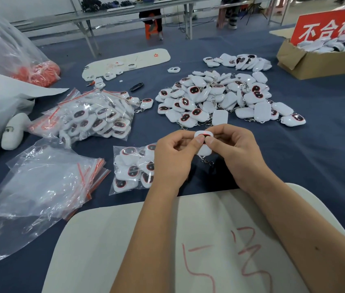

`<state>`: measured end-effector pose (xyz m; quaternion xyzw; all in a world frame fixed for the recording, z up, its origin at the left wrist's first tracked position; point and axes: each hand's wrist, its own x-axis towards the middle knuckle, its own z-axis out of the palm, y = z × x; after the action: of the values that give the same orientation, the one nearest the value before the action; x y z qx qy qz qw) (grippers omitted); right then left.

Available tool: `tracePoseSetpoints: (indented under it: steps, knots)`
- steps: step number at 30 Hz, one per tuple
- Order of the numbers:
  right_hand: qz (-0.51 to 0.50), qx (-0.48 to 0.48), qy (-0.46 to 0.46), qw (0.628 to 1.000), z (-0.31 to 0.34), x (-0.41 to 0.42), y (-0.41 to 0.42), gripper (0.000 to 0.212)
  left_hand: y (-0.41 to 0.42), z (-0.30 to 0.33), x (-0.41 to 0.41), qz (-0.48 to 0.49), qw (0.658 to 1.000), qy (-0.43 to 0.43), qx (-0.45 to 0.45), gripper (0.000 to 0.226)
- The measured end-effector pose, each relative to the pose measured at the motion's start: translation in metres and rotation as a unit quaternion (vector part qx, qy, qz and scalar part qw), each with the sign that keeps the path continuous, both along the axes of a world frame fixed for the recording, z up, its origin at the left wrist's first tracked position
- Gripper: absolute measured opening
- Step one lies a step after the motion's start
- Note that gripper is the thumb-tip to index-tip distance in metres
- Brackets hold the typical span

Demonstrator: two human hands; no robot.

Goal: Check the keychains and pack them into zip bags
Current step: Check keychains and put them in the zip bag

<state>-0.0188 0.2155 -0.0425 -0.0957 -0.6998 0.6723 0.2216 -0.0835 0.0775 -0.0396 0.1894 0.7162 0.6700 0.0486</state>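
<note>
Keychain [203, 144] sits pinched between our two hands above the tabletop [326, 157]: left hand [173, 159] and right hand [235, 153] both curl on it, thumbs meeting on its face. Bare cloth lies open at 3 o'clock. At 12 o'clock a loose pile [226, 98]; at 9 o'clock one filled zip bag [131, 168]; at 8 o'clock a stack of empty bags [40, 187]

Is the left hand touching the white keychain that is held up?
Touching. The head view shows the left hand and right hand pinching the keychain with their thumbs.
</note>
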Motion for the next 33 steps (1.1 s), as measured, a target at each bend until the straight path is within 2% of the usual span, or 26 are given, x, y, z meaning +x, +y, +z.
tracePoseSetpoints:
  steps: [3,6,11,14,16,19,21,25,29,31,33]
  knots:
    - [0.002,-0.025,0.000,1.000,0.000,-0.001,-0.001,0.009,0.001,0.001,0.000,0.007,1.000,-0.001,0.005,0.004]
    - [0.032,-0.042,-0.022,0.998,-0.001,-0.003,-0.002,0.014,0.003,0.001,0.001,0.034,0.999,-0.003,0.026,0.004]
    - [0.015,0.022,-0.001,1.000,-0.003,-0.002,-0.003,0.018,0.003,0.001,0.001,0.047,0.999,-0.005,0.005,0.006]
    - [0.013,0.057,0.011,0.998,-0.004,-0.001,-0.005,0.021,0.003,0.007,0.006,0.079,0.996,0.038,-0.032,0.006]
    - [0.008,0.062,0.012,0.998,-0.004,-0.002,-0.005,0.024,0.002,0.013,0.010,0.170,0.975,0.124,-0.065,0.008]
    - [0.003,0.054,0.009,0.999,-0.003,-0.003,-0.006,0.025,-0.003,0.022,0.010,0.308,0.906,0.249,-0.151,0.005]
    - [0.010,0.066,0.012,0.998,-0.004,-0.003,-0.007,0.025,-0.006,0.019,0.009,0.324,0.887,0.245,-0.218,0.010]
    - [0.001,0.048,0.016,0.999,-0.004,-0.002,-0.006,0.022,-0.007,0.010,0.008,0.277,0.874,0.200,-0.346,0.023]
    - [-0.015,0.030,0.001,0.999,-0.006,-0.004,-0.004,0.020,-0.002,0.008,0.009,0.258,0.830,0.199,-0.453,0.053]
    - [-0.033,0.023,-0.011,0.999,-0.007,-0.005,-0.003,0.018,-0.001,0.007,0.009,0.255,0.819,0.186,-0.480,0.052]
    - [-0.041,0.006,-0.015,0.999,-0.008,-0.006,-0.001,0.017,-0.002,0.007,0.009,0.257,0.820,0.177,-0.480,0.036]
